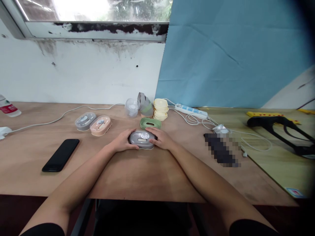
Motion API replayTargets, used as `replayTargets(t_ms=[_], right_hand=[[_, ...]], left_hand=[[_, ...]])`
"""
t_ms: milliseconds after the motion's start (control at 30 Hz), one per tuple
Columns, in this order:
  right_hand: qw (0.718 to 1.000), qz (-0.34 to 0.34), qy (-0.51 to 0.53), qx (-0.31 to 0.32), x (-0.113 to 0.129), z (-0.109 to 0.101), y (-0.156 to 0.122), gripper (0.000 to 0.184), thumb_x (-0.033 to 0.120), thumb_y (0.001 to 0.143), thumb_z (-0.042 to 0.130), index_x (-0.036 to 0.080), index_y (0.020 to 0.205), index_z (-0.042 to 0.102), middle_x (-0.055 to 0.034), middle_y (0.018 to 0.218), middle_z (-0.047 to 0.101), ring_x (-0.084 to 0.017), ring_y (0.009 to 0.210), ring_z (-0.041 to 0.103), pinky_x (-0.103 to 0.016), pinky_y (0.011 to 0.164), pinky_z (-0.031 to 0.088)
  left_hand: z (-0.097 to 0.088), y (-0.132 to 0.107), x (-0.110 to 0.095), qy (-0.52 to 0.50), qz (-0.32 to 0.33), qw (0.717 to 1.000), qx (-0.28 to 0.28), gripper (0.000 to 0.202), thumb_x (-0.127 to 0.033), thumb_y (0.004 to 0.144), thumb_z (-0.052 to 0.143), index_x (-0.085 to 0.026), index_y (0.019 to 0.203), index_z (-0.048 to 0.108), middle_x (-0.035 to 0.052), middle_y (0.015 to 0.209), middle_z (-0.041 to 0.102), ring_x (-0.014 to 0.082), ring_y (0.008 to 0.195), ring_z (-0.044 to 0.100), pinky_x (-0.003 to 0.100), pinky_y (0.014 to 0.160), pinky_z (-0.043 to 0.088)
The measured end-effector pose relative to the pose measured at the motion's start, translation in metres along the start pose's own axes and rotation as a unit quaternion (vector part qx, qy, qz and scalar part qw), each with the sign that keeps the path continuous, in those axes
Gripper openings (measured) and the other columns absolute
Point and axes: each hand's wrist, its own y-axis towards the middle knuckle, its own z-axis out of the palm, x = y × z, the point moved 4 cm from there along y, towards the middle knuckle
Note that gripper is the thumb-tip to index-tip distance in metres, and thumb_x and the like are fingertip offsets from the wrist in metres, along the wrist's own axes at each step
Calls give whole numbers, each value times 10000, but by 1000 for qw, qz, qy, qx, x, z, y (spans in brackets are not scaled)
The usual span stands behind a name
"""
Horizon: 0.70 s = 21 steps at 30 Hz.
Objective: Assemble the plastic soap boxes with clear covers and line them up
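A grey lidded soap box (142, 139) lies on the wooden table (137, 173) in front of me. My left hand (122, 141) grips its left end with curled fingers. My right hand (161, 138) grips its right end, fingers resting on the lid. Just behind it sits a green oval tray (150, 123). Farther back stand a stack of cream-coloured trays (160, 109), a clear lid (131, 107) and a grey-green piece (145, 104).
Two closed boxes, grey (85, 121) and pink (100, 125), sit at left. A black phone (61, 154) lies nearer me. A power strip (191, 111) with white cables, a blurred dark item (222, 149), a black frame (280, 129) and a bottle (8, 108) are also here.
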Motion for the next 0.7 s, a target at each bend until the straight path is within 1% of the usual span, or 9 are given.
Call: replayTargets(t_ms=[133, 200, 267, 333, 433, 500, 567, 633, 700], right_hand=[[999, 4, -5, -43, 1, -1, 1, 689, 622, 943, 512, 172, 1465, 509, -182, 1472, 547, -327, 1385, 497, -524, 1134, 419], [999, 5, -6, -44, 1, 0, 1, 705, 612, 902, 595, 195, 1465, 511, -170, 1470, 551, -333, 1383, 496, -534, 1134, 418], [1000, 11, -8, -27, 0, 1, 1, 764, 607, 839, 687, 222, 1472, 504, -159, 1500, 522, -345, 1395, 480, -542, 1135, 417], [1000, 20, -8, -13, -1, 3, 1, 811, 597, 802, 734, 242, 1488, 486, -151, 1533, 484, -349, 1411, 461, -544, 1134, 418], [1000, 25, -6, -10, -2, 4, 1, 804, 582, 822, 722, 261, 1509, 456, -137, 1556, 460, -337, 1426, 447, -539, 1146, 408], [1000, 26, -9, -4, -1, 6, 1, 787, 566, 854, 694, 268, 1530, 424, -129, 1585, 424, -328, 1445, 426, -538, 1164, 388], [999, 27, -19, -1, -1, 7, 1, 765, 542, 880, 670, 266, 1541, 402, -127, 1617, 369, -326, 1467, 393, -542, 1167, 383], [999, 25, -31, -11, 1, 7, 1, 769, 538, 871, 681, 255, 1534, 412, -137, 1637, 322, -337, 1480, 366, -550, 1158, 392], [998, 16, -42, -44, 3, 5, 2, 768, 541, 846, 709, 239, 1504, 455, -154, 1623, 338, -346, 1469, 377, -550, 1149, 405]], left_hand=[[0, 0, 4, -3, -31, 999, -20, 1193, -652, 615, 838, -125, 1543, 304, 225, 1529, 445, 382, 1379, 481, 512, 1150, 401], [-1, 0, 6, 3, -42, 999, -31, 1168, -640, 619, 839, -127, 1534, 323, 221, 1511, 462, 382, 1374, 482, 515, 1148, 401], [-2, -1, 7, 11, -47, 998, -38, 1102, -638, 641, 826, -130, 1508, 374, 214, 1482, 490, 380, 1364, 488, 516, 1146, 401], [-4, -2, 7, 13, -36, 998, -40, 1064, -636, 677, 804, -139, 1513, 373, 209, 1489, 483, 371, 1371, 480, 513, 1150, 397], [-5, -3, 1, 10, 14, 999, -40, 1005, -612, 759, 753, -181, 1555, 316, 182, 1555, 423, 352, 1426, 423, 511, 1177, 369], [-6, -5, -2, 15, 51, 998, -38, 838, -584, 833, 692, -217, 1524, 393, 149, 1591, 387, 337, 1459, 382, 508, 1196, 345], [-5, -5, -4, 24, 72, 996, -40, 662, -550, 884, 642, -232, 1449, 507, 129, 1590, 397, 326, 1452, 396, 502, 1190, 356], [-6, -4, -3, 38, 82, 994, -58, 580, -524, 883, 648, -228, 1377, 580, 134, 1547, 457, 329, 1421, 436, 508, 1171, 378], [-8, -3, -2, 59, 95, 990, -89, 556, -503, 844, 692, -215, 1314, 625, 146, 1475, 533, 348, 1410, 443, 533, 1167, 368]])
